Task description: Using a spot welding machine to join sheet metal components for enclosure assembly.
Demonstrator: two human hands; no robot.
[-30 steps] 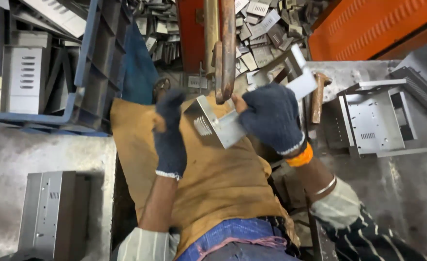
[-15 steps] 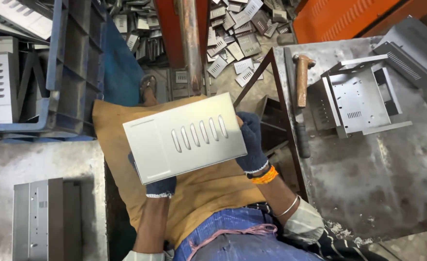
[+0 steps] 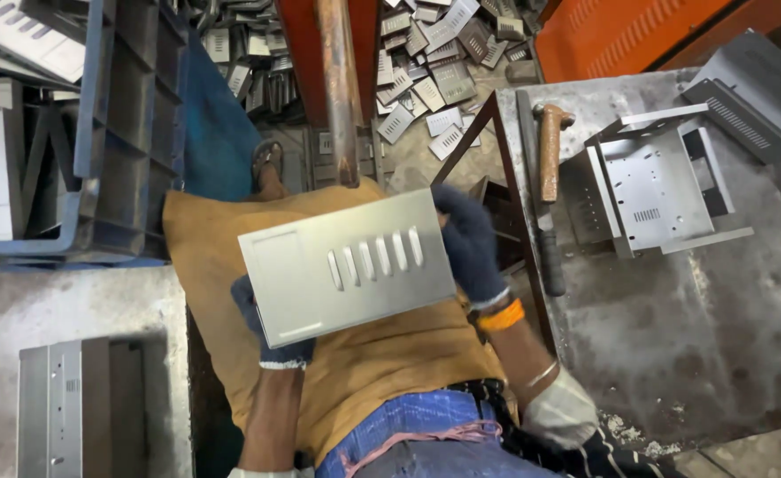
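While gripped only at its edges: the flat grey sheet-metal panel with five slanted slots (image 3: 348, 265) could be let slip, or a glove cut by an edge.
Right hand (image 3: 468, 243): dark-gloved, closed on the panel's right edge.
Left hand (image 3: 271, 332): gloved, clamped at the lower left corner, mostly hidden.
Panel: held level over the tan leather apron (image 3: 381, 354).
Nearby: wooden-handled hammer (image 3: 550, 159) on the grey steel bench (image 3: 700, 336).

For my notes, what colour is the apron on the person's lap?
Mustard yellow apron, clearest in the head view.
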